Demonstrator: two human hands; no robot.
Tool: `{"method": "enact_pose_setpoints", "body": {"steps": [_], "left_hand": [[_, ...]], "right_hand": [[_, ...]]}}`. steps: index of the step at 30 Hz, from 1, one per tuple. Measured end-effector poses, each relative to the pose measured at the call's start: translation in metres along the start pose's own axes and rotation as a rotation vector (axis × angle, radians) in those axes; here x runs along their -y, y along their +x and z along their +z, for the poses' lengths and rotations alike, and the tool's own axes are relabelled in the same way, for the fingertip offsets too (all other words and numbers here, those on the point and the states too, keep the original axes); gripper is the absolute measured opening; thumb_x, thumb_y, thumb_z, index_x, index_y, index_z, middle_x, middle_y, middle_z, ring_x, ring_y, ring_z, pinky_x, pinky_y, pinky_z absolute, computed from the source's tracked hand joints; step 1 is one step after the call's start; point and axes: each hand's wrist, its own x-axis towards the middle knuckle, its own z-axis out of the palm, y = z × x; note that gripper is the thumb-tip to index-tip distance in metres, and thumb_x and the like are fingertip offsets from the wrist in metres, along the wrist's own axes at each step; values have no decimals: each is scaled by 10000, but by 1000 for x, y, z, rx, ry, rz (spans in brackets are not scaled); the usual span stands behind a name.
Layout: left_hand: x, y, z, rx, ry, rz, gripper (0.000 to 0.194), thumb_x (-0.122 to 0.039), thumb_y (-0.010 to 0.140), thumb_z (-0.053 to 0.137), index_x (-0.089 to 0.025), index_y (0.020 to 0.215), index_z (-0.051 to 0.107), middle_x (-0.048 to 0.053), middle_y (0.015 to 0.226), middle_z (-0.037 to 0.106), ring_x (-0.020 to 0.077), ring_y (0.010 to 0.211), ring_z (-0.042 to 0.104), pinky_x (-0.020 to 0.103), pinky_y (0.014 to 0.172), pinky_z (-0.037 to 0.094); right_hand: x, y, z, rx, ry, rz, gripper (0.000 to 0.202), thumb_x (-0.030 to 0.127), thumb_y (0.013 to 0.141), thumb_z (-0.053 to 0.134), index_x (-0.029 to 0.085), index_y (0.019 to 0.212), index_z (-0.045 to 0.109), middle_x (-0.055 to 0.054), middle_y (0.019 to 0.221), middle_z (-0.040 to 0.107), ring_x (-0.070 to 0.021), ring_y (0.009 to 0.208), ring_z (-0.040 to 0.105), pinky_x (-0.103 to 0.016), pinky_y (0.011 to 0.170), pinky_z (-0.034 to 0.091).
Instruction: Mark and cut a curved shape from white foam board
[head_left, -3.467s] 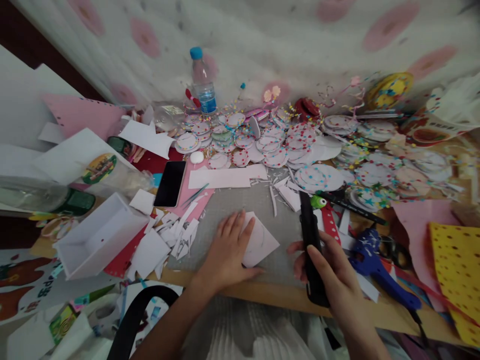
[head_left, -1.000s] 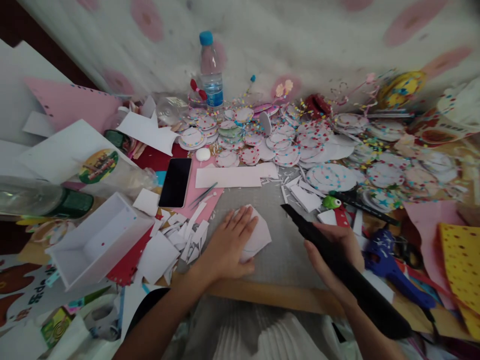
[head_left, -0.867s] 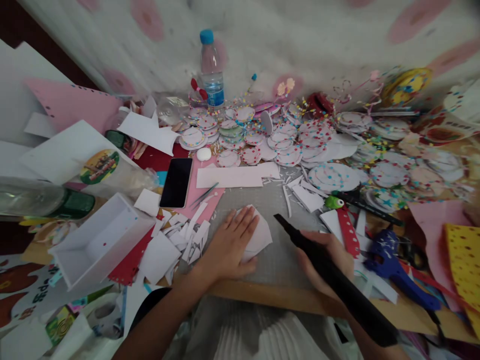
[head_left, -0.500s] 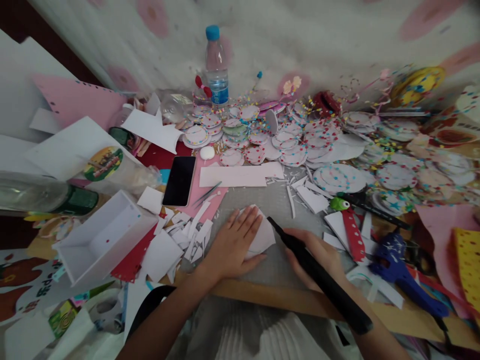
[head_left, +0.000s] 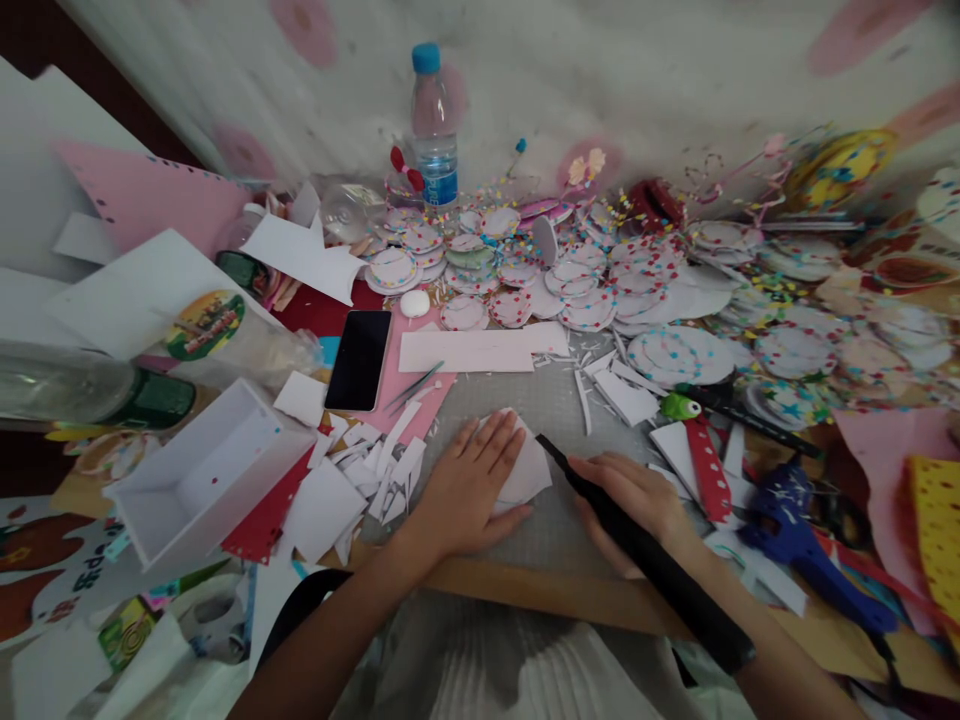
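My left hand (head_left: 472, 480) lies flat with its fingers stretched out, pressing a white sheet piece (head_left: 529, 470) onto the grey mat (head_left: 559, 405). Part of the piece is covered by that hand. My right hand (head_left: 634, 500) is wrapped round a long black pen-shaped tool (head_left: 630, 540) that slants from upper left to lower right. The tool's narrow tip is close to the right edge of the white piece; whether it touches the edge I cannot tell. Its exact kind does not show clearly.
White offcuts (head_left: 375, 460) lie left of my hands, beside tweezers (head_left: 416, 385) and a phone (head_left: 358, 360). A long white strip (head_left: 472, 351) lies ahead. Decorated round discs (head_left: 574, 280) and a water bottle (head_left: 435, 130) stand behind. A blue glue gun (head_left: 810, 545) rests at the right.
My right hand and the black tool have shifted very slightly to the right. My left hand stays flat on the white piece.
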Motion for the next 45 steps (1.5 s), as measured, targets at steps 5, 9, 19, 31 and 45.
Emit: {"method": "enact_pose_setpoints", "body": {"steps": [5,9,19,31,45], "left_hand": [[0,1,1,-10,-5,-4,794,-550,901,406,-84,1496,162,162,1575,138,280,1464,45,460,1177,57],[0,1,1,-3,21,-5,789,-560,906,384,-80,1493,167,158,1577,132,277,1465,47,456,1175,57],[0,0,2,-13,30,16,783,-575,916,356,-78,1494,177,154,1575,152,284,1462,77,459,1173,83],[-3,1,0,-13,47,-2,770,-582,925,327,-68,1485,207,156,1573,162,281,1461,89,456,1170,94],[-35,10,0,-26,1,-253,774,-543,910,413,-28,1462,243,204,1560,159,324,1453,99,509,1162,138]], "right_hand": [[2,0,-2,5,-46,-25,413,95,771,507,197,1171,527,-69,770,645,-206,642,623,-307,526,513],[4,-6,0,18,-46,4,440,111,774,527,213,1203,529,-78,805,669,-226,690,649,-323,558,529],[17,-14,8,-55,-64,17,363,88,797,510,133,1156,538,-87,777,650,-215,694,644,-305,566,528],[44,-22,20,-122,-119,98,372,57,776,514,108,1144,520,-75,721,602,-199,635,594,-289,528,502],[19,-2,-13,99,43,222,244,110,774,490,168,1000,563,-50,761,628,-180,678,633,-258,602,468]]}}
